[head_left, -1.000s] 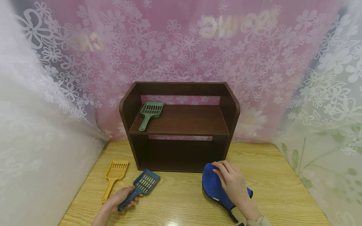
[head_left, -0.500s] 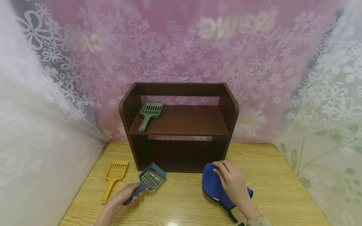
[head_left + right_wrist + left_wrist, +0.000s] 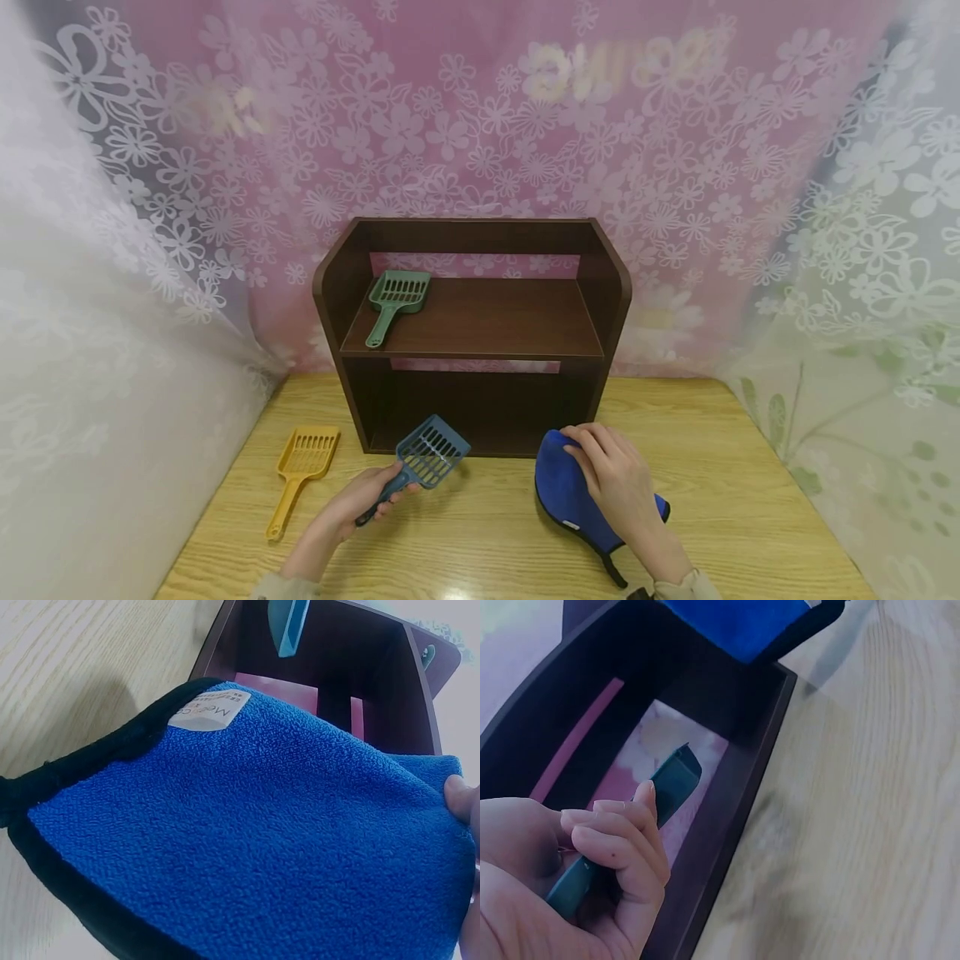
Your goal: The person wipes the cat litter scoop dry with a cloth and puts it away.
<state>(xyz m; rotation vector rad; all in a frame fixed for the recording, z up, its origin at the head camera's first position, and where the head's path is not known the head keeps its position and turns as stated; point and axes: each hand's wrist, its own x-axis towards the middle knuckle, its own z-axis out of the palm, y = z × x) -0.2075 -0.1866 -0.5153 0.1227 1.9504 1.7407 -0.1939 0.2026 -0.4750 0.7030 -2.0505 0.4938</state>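
My left hand (image 3: 362,500) grips the handle of a blue slotted litter scoop (image 3: 442,446), fingers curled round it. The scoop's head is raised above the table, before the shelf's lower opening; in the left wrist view the scoop (image 3: 679,784) appears edge-on. With thumb and fingers, my right hand (image 3: 617,483) pinches one edge of a blue cleaning cloth (image 3: 561,479) with black trim, to the right of the scoop. The right wrist view shows the cloth (image 3: 262,825) spread wide, a white label on its border and the thumb (image 3: 459,796) on its edge.
A dark brown two-tier shelf (image 3: 480,354) stands at the back of the wooden table (image 3: 480,550). On its upper tier lies a green litter scoop (image 3: 393,300). A yellow litter scoop (image 3: 300,471) lies on the table at left. Flowered curtains (image 3: 480,125) surround the table.
My left hand has carried the blue litter scoop rightward and up, from near the yellow scoop to before the shelf. The right hand and the cloth have hardly moved.
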